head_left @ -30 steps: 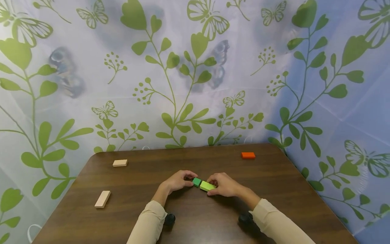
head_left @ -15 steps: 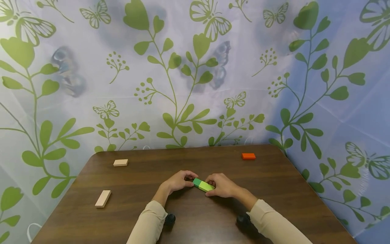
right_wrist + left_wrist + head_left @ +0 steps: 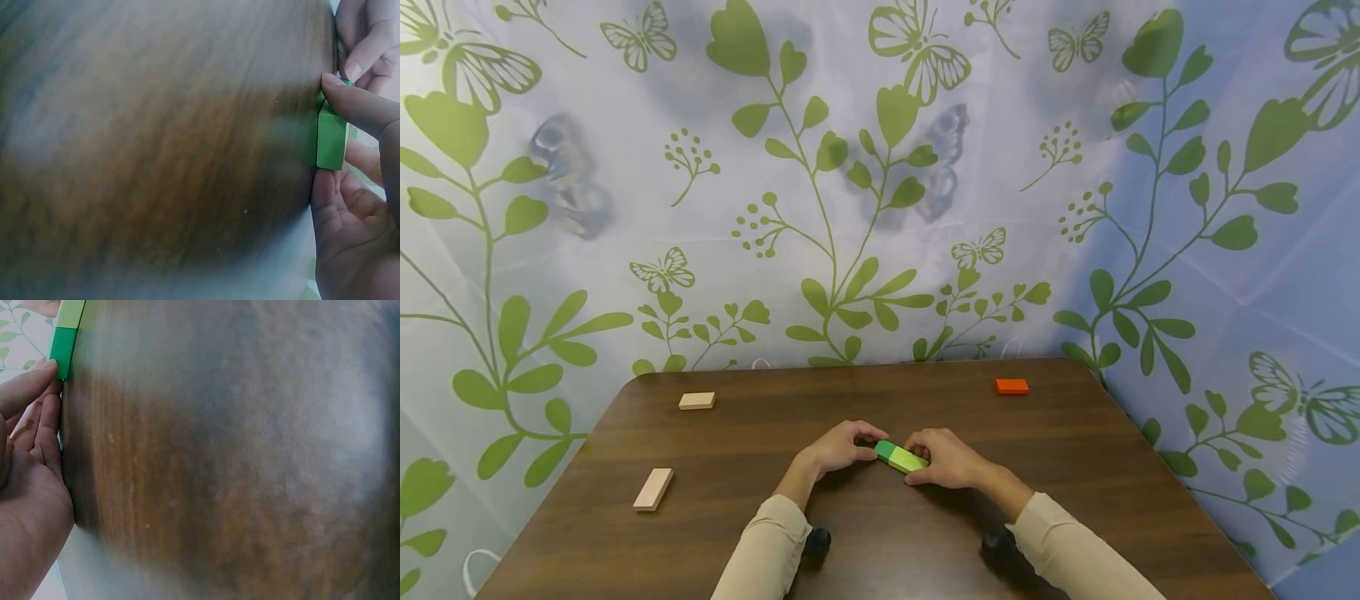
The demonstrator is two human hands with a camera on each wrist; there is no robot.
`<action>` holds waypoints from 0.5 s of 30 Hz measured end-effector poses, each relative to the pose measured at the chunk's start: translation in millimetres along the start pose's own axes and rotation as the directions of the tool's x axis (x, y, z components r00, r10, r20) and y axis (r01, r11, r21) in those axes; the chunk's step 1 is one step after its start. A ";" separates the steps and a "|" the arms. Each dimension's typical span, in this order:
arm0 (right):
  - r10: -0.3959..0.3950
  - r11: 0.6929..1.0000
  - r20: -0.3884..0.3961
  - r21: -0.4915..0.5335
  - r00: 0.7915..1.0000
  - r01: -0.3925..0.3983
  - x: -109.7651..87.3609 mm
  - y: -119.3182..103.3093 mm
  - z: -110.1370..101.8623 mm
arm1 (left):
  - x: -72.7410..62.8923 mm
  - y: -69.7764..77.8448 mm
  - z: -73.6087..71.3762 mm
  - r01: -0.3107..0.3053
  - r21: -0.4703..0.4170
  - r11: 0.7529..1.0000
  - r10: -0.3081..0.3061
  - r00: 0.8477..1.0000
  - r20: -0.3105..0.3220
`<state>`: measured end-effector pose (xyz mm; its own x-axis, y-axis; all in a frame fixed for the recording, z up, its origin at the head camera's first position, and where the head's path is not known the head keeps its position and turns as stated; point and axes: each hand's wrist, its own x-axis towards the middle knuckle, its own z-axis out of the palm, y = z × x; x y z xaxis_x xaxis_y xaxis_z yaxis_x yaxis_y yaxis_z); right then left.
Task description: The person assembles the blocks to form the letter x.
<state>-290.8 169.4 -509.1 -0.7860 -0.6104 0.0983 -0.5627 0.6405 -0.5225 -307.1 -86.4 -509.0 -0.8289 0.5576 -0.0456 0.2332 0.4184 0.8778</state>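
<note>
Two green blocks lie end to end on the brown wooden table [image 3: 760,467], their facing ends meeting. The left one is a dark green block [image 3: 885,451], and my left hand [image 3: 837,446] pinches its outer end between thumb and fingers. My right hand [image 3: 951,460] grips the longer light green block [image 3: 907,461], thumb on the near side and fingers on the far side. In the left wrist view, the thumb tip sits on the dark green block [image 3: 63,353]. The right wrist view shows the end face of the light green block [image 3: 332,141] within the right hand.
A red-orange block [image 3: 1011,387] lies at the back right. Two pale wooden blocks, one at the back [image 3: 697,401] and one nearer [image 3: 653,489], lie on the left. Dark round objects show beneath both sleeves. A leaf-and-butterfly curtain [image 3: 850,208] hangs behind the table.
The right hand has slid the light green block left, closing the small gap to the dark green block. The left hand stays almost in place. Little differs over the last half second.
</note>
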 end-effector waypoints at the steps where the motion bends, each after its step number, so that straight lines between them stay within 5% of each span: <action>1: 0.000 1.000 -0.002 -0.002 1.000 0.000 0.0 -0.2 0.2 | 0.2 -0.3 -0.1 0.001 0.002 1.000 -0.001 1.000 -0.002; 15: -0.028 1.000 0.014 -0.008 1.000 0.028 -1.0 0.4 -0.7 | 1.8 -3.8 1.7 -0.011 0.036 0.999 0.012 1.000 -0.013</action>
<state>-290.4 170.6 -508.8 -0.7664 -0.6344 0.1013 -0.5868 0.6270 -0.5124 -308.6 -85.7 -513.2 -0.8328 0.5529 -0.0288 0.2609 0.4378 0.8604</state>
